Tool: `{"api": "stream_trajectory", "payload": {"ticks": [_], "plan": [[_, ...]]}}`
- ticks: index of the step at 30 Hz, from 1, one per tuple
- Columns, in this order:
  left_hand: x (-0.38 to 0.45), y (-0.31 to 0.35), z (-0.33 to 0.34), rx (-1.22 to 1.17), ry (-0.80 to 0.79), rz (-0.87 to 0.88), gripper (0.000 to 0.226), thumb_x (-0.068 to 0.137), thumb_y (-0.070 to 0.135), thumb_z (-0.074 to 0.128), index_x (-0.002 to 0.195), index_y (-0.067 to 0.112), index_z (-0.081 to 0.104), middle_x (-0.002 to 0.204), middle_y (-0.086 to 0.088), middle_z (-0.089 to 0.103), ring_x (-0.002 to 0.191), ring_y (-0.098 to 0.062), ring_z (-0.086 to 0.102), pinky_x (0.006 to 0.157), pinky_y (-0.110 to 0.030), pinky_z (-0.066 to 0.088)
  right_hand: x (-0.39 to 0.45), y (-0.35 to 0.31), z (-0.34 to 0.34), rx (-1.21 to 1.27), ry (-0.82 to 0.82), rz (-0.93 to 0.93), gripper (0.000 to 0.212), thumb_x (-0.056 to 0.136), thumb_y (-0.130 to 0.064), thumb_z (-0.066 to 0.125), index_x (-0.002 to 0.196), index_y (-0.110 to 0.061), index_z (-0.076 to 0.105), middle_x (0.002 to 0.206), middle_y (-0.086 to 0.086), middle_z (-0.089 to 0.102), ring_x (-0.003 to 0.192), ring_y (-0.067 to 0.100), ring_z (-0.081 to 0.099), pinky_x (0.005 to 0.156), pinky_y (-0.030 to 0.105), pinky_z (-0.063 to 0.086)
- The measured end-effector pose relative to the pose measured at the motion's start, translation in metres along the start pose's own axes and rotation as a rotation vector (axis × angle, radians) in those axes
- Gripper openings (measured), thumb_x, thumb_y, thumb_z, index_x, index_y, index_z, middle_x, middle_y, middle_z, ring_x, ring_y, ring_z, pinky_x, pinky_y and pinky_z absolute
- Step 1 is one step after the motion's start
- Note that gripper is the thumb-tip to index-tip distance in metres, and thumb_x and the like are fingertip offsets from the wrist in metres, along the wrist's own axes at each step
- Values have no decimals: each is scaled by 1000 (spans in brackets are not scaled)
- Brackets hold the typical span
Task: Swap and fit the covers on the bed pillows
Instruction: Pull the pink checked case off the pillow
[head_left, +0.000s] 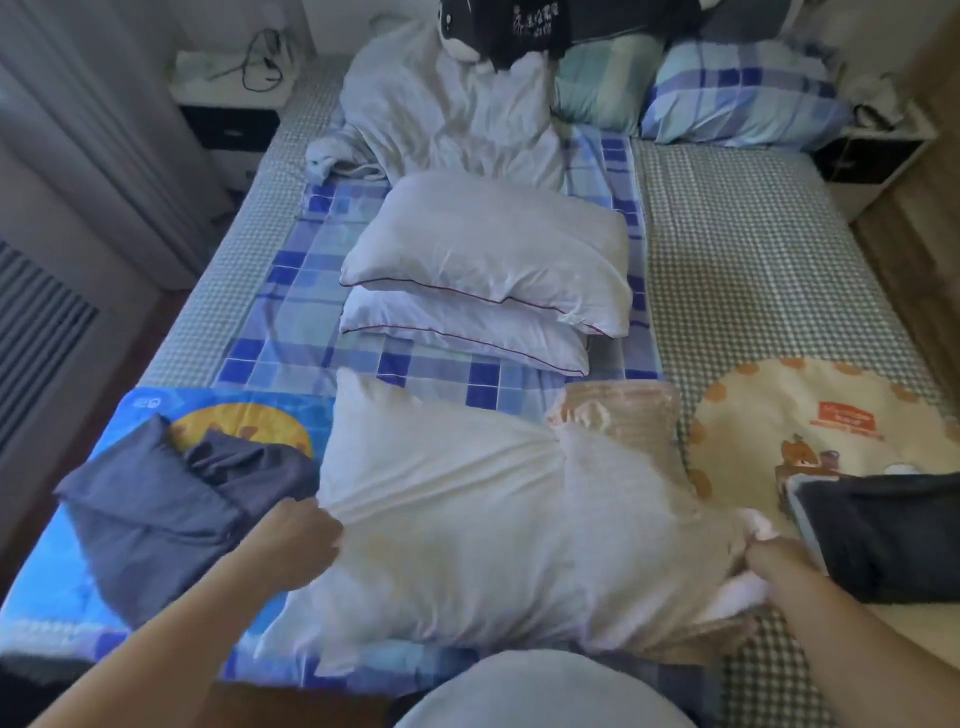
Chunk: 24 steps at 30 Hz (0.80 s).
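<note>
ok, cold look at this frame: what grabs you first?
The big white pillow at the near edge of the bed, gripped by the left hand and right hand at either end. Behind it, two bare white pillows stacked mid-bed on a blue plaid sheet. A dark grey cover lies crumpled at left.

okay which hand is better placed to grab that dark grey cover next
Left. The left hand grips the white pillow right beside the dark grey cover; the right hand holds the pillow's far end.

Three bare white fabric pillows (467, 519) lie on the bed, two stacked. Two covered plaid pillows (743, 98) sit at the head edge. One dark grey folded cloth cover (171, 509).
</note>
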<state>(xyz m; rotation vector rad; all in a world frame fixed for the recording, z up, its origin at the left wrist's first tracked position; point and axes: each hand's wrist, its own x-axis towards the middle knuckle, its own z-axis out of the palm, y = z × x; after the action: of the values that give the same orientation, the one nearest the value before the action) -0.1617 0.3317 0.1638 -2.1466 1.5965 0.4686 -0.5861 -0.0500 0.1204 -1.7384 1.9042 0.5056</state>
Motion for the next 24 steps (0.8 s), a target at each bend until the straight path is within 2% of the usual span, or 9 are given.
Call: {"api": "stream_trajectory", "payload": {"ticks": [2, 4, 6, 8, 11, 15, 17, 19, 24], "plan": [[13, 32, 16, -157, -273, -121, 34, 97, 45, 49, 124, 26, 54, 128, 0, 55, 123, -22, 51, 96, -37, 44, -4, -2, 18, 2, -289, 66, 28, 101, -19, 49, 100, -32, 73, 108, 15, 62, 98, 30, 63, 76, 30, 49], [39, 65, 7, -413, -228, -179, 43, 98, 44, 48, 138, 26, 45, 136, -1, 48, 128, -23, 46, 100, -38, 42, -10, -18, 24, -266, -346, 68, 17, 98, -36, 47, 107, -31, 61, 109, 3, 57, 97, 24, 59, 82, 26, 47], [72, 88, -9, -546, -103, -163, 49, 100, 39, 47, 146, 26, 40, 142, -2, 46, 131, -23, 44, 104, -38, 42, -20, -48, 16, -280, -130, -35, 39, 86, -41, 55, 117, -17, 60, 115, 8, 60, 104, 31, 59, 89, 32, 47], [111, 97, -21, -608, -38, -159, 51, 101, 36, 46, 149, 23, 38, 147, -3, 45, 133, -24, 44, 108, -39, 41, -22, -99, 14, -92, 47, -246, 21, 93, -29, 53, 108, -16, 61, 113, 11, 63, 104, 34, 60, 78, 29, 39], [182, 92, -23, -622, 37, -164, 54, 103, 37, 41, 152, 19, 32, 154, -6, 40, 136, -28, 43, 112, -43, 38, -23, -192, 28, -15, -11, -571, 20, 98, -23, 46, 106, -20, 64, 112, 7, 63, 107, 30, 57, 79, 32, 40], [288, 75, 6, -500, 51, -125, 68, 100, 60, 20, 156, 23, 26, 162, -1, 31, 150, -23, 25, 123, -48, 16, 10, -264, 76, -188, -106, -557, 45, 101, -42, 37, 132, -14, 55, 131, 12, 57, 118, 36, 51, 95, 40, 42], [313, 78, 23, -357, -8, 7, 69, 94, 61, 4, 143, 31, 42, 148, -1, 48, 134, -26, 49, 114, -53, 33, 17, -278, 97, -250, -66, -565, 50, 99, -47, 41, 130, -11, 55, 130, 15, 59, 118, 36, 54, 94, 40, 43], [299, 94, 21, -344, 9, 41, 49, 100, 51, 15, 121, 29, 53, 123, -3, 61, 102, -29, 65, 88, -44, 53, 10, -278, 108, -258, -73, -557, 47, 99, -45, 48, 129, -9, 55, 126, 16, 62, 116, 36, 59, 90, 37, 45], [172, 124, -34, -635, 221, 87, 27, 97, 51, 35, 101, 30, 52, 79, -5, 69, 73, -33, 64, 63, -39, 50, -16, -270, 67, -145, -43, -619, 25, 97, -36, 53, 114, -21, 61, 115, 10, 67, 104, 33, 63, 83, 37, 49]]}}
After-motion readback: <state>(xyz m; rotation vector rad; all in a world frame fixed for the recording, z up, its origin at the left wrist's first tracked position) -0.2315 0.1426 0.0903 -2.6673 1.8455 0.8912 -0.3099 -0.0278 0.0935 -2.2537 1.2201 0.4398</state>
